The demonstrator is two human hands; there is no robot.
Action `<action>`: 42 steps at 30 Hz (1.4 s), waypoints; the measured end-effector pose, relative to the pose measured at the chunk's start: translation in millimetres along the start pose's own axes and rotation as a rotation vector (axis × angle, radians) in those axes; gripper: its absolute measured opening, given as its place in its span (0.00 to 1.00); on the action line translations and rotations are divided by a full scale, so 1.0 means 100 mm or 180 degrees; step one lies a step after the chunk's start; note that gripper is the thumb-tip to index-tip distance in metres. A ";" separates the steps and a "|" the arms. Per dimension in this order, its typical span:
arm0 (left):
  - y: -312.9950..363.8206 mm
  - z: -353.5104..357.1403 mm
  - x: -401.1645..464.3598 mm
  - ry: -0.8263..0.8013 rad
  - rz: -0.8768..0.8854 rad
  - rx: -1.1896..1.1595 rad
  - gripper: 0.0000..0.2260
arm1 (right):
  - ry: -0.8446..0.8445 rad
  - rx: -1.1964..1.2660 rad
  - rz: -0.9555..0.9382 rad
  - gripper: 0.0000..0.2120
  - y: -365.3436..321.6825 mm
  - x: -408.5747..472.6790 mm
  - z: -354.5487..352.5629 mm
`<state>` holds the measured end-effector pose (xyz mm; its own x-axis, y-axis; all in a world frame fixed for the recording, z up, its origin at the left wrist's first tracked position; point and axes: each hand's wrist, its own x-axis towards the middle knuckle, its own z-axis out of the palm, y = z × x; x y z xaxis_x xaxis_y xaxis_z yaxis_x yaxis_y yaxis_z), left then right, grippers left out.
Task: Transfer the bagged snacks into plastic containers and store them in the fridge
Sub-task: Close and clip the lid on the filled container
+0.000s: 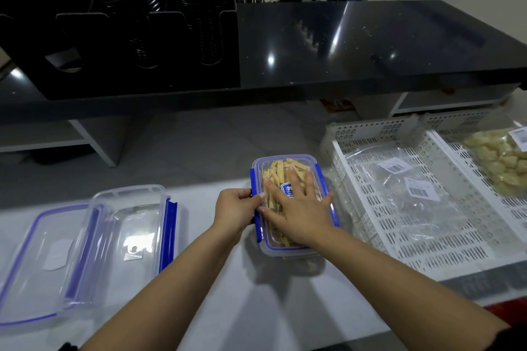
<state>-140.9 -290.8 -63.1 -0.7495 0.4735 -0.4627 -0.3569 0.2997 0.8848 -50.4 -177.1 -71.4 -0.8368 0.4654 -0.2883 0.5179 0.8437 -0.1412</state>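
My right hand point(299, 205) lies flat, fingers spread, on the clear blue-clipped plastic container point(288, 202) of yellow snack strips point(278, 172) (lid on); my left hand point(236, 208) grips its blue side clip point(255, 205).

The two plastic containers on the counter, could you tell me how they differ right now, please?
The middle container is full of yellow strip snacks; the left container holds none. The middle one has its lid on, pressed flat by the right hand while the left hand grips its side clip; the left one is open, its lid lying beside it. Both are clear with blue clips.
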 end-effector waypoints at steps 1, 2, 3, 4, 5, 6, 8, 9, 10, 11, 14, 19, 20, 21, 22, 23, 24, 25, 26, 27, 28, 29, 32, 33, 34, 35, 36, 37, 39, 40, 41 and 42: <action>0.00 0.00 0.01 0.0004 0.0022 0.0052 0.05 | -0.0007 -0.0003 0.0000 0.32 0.00 0.00 0.00; 0.00 0.01 0.01 0.0005 0.0046 0.0112 0.05 | -0.0016 -0.0005 0.0004 0.32 0.00 0.00 -0.01; 0.00 0.01 0.02 0.0004 0.0068 0.0172 0.05 | -0.0025 -0.0011 0.0009 0.32 -0.01 -0.01 -0.01; -0.01 0.02 0.02 0.0007 0.0083 0.0213 0.06 | -0.0029 -0.0026 0.0007 0.32 -0.01 -0.01 -0.01; -0.02 0.02 0.02 0.0011 0.0093 0.0234 0.06 | -0.0025 -0.0042 0.0002 0.32 -0.01 -0.01 -0.01; -0.02 0.02 0.02 0.0015 0.0105 0.0239 0.07 | -0.0018 -0.0047 0.0000 0.32 0.00 0.00 0.00; -0.03 0.02 0.01 0.0048 0.0131 0.0256 0.06 | -0.0011 -0.0034 -0.0005 0.32 0.00 0.00 0.01; -0.04 0.02 0.00 0.0064 0.0137 0.0274 0.06 | -0.0015 -0.0014 -0.0007 0.33 0.00 0.00 0.01; -0.04 0.02 -0.01 0.0073 0.0151 0.0293 0.06 | -0.0022 0.0013 -0.0012 0.33 0.00 0.00 0.01; -0.05 0.02 -0.02 0.0082 0.0174 0.0328 0.08 | -0.0015 0.0050 -0.0023 0.34 0.01 -0.02 0.01; -0.06 0.02 -0.06 0.0064 0.0273 0.0441 0.09 | 0.0203 0.0298 -0.0089 0.38 0.07 -0.11 -0.02; -0.09 0.01 -0.15 -0.0202 0.0516 0.0559 0.12 | 0.0265 0.0630 -0.0095 0.53 0.39 -0.37 0.05; -0.10 0.01 -0.17 -0.0278 0.0534 0.0545 0.12 | 0.0152 0.0695 -0.0122 0.54 0.43 -0.42 0.07; -0.10 0.01 -0.20 -0.0339 0.0538 0.0532 0.12 | 0.0074 0.0698 -0.0179 0.54 0.46 -0.45 0.08; -0.10 0.01 -0.22 -0.0379 0.0552 0.0531 0.12 | 0.0031 0.0662 -0.0251 0.55 0.48 -0.47 0.07; -0.10 0.00 -0.23 -0.0395 0.0568 0.0578 0.13 | -0.0009 0.0614 -0.0324 0.56 0.49 -0.47 0.05; -0.11 -0.01 -0.24 -0.0396 0.0595 0.0652 0.13 | -0.0053 0.0565 -0.0396 0.57 0.49 -0.46 0.03; -0.12 -0.04 -0.24 -0.0405 0.0616 0.0752 0.14 | -0.0090 0.0530 -0.0458 0.56 0.49 -0.44 0.01; -0.12 -0.07 -0.26 -0.0417 0.0629 0.0836 0.14 | -0.0112 0.0530 -0.0505 0.56 0.48 -0.42 0.00; -0.12 -0.12 -0.26 -0.0428 0.0633 0.0922 0.15 | -0.0126 0.0570 -0.0533 0.55 0.45 -0.39 0.00; -0.12 -0.17 -0.28 -0.0428 0.0668 0.0999 0.16 | -0.0135 0.0639 -0.0545 0.55 0.41 -0.36 0.00; -0.11 -0.24 -0.30 -0.0398 0.0718 0.1114 0.16 | -0.0127 0.0718 -0.0550 0.55 0.35 -0.32 0.01; -0.11 -0.48 -0.37 -0.0036 0.0944 0.1679 0.21 | -0.0047 0.0879 -0.0590 0.53 0.16 -0.17 0.03; -0.13 -0.62 -0.40 0.0174 0.0996 0.1830 0.22 | -0.0024 0.0875 -0.0653 0.53 0.06 -0.09 0.04; -0.15 -0.73 -0.43 0.0331 0.1058 0.1975 0.23 | 0.0004 0.0879 -0.0680 0.53 0.01 -0.03 0.04; -0.17 -0.83 -0.46 0.0450 0.1104 0.2127 0.23 | 0.0012 0.0892 -0.0684 0.53 -0.03 0.02 0.03; -0.20 -0.95 -0.49 0.0585 0.1122 0.2276 0.23 | -0.0010 0.0896 -0.0711 0.54 -0.10 0.07 0.02; -0.24 -1.08 -0.50 0.0728 0.1098 0.2383 0.23 | -0.0036 0.0891 -0.0743 0.53 -0.16 0.12 0.01; -0.31 -1.36 -0.51 0.1055 0.0969 0.2444 0.24 | -0.0065 0.0872 -0.0815 0.52 -0.30 0.19 0.00; -0.35 -1.50 -0.50 0.1226 0.0893 0.2450 0.24 | -0.0075 0.0854 -0.0845 0.52 -0.36 0.22 -0.01; -0.39 -1.63 -0.50 0.1377 0.0823 0.2462 0.25 | -0.0084 0.0835 -0.0868 0.52 -0.42 0.25 -0.02; -0.43 -1.75 -0.50 0.1513 0.0763 0.2493 0.25 | -0.0094 0.0817 -0.0892 0.53 -0.48 0.28 -0.03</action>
<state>-186.2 -472.4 -68.3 -0.9645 0.2593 -0.0495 0.1825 0.7906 0.5845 -99.3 -203.5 -70.4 -0.9488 0.2150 -0.2315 0.3004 0.8410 -0.4500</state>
